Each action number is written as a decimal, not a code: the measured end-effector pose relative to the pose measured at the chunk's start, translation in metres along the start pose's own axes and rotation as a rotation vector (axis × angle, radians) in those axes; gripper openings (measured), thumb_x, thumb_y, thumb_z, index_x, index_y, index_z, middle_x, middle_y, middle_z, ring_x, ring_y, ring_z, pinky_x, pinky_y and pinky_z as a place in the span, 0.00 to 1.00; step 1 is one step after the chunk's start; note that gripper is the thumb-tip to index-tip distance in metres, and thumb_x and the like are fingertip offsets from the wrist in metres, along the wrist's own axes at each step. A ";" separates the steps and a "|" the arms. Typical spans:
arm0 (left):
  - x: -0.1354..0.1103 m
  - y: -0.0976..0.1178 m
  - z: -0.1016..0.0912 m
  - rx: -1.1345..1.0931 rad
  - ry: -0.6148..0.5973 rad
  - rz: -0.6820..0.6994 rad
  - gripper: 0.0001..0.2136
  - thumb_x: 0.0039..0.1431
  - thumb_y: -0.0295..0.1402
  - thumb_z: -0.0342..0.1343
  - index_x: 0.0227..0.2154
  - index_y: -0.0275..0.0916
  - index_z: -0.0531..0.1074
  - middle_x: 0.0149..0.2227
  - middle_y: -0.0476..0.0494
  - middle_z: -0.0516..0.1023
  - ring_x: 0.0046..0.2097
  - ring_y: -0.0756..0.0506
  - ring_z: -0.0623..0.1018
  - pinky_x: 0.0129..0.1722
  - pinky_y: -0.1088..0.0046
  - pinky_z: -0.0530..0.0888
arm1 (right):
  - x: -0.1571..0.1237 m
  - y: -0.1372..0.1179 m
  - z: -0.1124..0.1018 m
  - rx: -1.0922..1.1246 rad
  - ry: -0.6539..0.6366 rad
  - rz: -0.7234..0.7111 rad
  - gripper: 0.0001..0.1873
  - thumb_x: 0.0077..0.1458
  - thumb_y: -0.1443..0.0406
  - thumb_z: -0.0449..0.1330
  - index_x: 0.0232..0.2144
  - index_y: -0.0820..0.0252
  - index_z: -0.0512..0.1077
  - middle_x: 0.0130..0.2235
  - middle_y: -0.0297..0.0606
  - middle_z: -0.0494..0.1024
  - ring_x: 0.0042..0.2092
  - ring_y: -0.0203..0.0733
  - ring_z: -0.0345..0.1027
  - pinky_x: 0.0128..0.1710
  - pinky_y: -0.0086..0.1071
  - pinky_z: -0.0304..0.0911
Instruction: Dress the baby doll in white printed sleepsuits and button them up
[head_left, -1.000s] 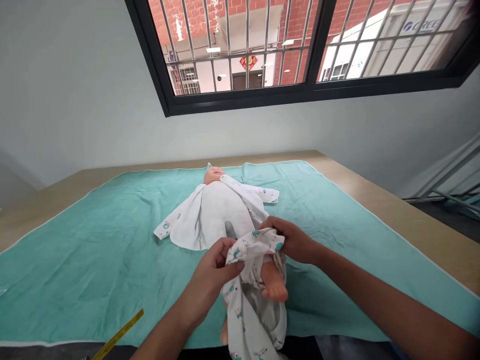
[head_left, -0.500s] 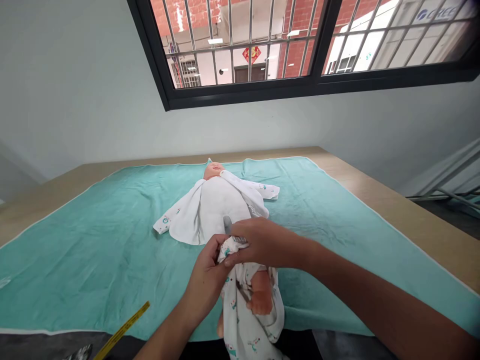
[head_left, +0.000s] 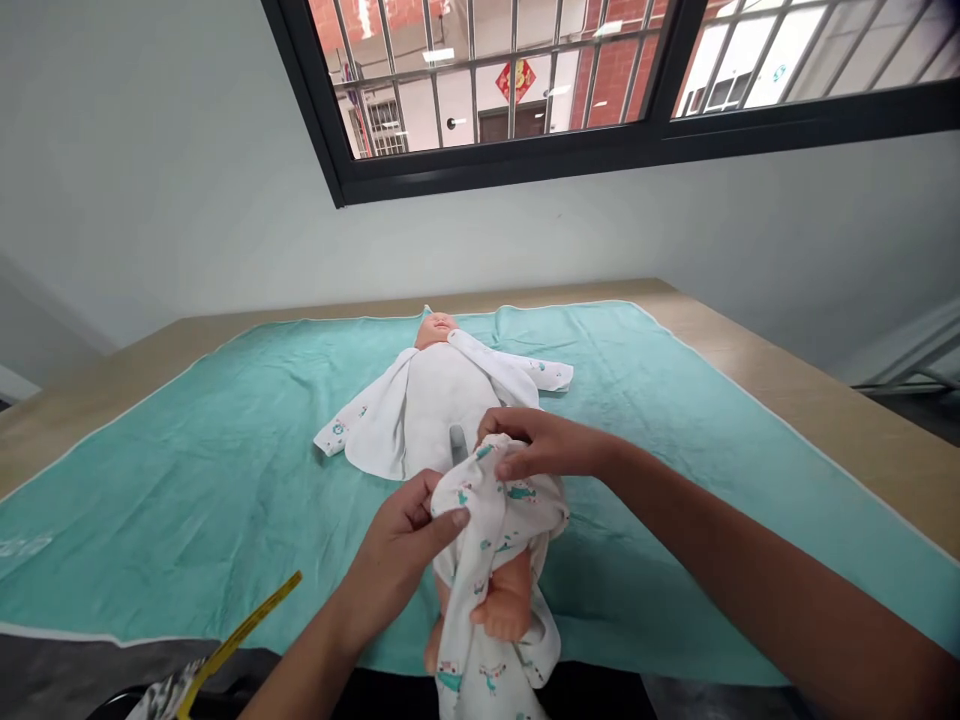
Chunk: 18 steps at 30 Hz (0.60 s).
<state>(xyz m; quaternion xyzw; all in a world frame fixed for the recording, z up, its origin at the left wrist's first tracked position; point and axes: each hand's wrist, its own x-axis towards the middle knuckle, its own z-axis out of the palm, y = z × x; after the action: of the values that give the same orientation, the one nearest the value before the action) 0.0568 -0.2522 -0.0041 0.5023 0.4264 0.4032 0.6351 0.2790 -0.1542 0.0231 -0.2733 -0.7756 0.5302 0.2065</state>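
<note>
A baby doll lies on its back on a teal towel, head toward the wall, with an open white printed top spread under its white body. White patterned baby pants are bunched around the doll's legs; a bare foot sticks out below. My left hand pinches the waistband on the left side. My right hand grips the same waistband on the right, near the doll's hip. Both hands are closed on the fabric.
The towel covers a wooden table set against a grey wall under a barred window. A yellow measuring tape lies at the near left edge, beside a patterned cloth.
Both hands have drawn the pants' waistband farther up the doll's legs toward its hips. My right hand shifted from over the left hand back to the right side. The view tilted slightly.
</note>
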 end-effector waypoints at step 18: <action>-0.004 0.037 -0.033 0.271 -0.145 -0.137 0.13 0.53 0.39 0.62 0.37 0.34 0.76 0.33 0.46 0.76 0.35 0.47 0.73 0.34 0.75 0.67 | 0.031 0.022 0.031 0.575 -0.145 0.058 0.11 0.38 0.68 0.70 0.28 0.64 0.76 0.28 0.30 0.75 0.31 0.35 0.68 0.33 0.28 0.64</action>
<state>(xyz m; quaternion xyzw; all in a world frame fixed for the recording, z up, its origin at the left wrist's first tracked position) 0.0212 -0.2397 0.0280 0.5809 0.4634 0.2604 0.6164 0.2406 -0.1502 -0.0074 -0.1873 -0.5979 0.7521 0.2044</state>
